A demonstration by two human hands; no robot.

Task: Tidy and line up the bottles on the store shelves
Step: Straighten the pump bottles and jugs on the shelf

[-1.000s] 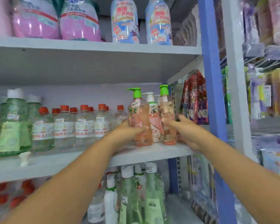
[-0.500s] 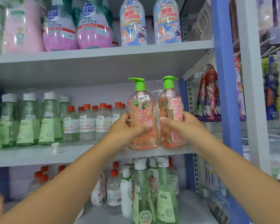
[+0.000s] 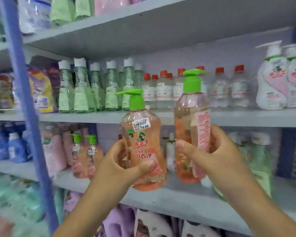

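Plainly, both pink pump bottles were off the shelf and carried in the air, one per hand. My left hand (image 3: 120, 164) wrapped the left bottle (image 3: 144, 151) low on its body, thumb across the front label. My right hand (image 3: 217, 158) gripped the right bottle (image 3: 191, 134) around its lower half, held higher. I judged either could slip or knock the matching pair (image 3: 85, 156) at far left on the lower shelf (image 3: 186, 200).

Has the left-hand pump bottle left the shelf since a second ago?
Yes. The left hand holds the pump bottle off the middle shelf, now lower, before the shelf below.
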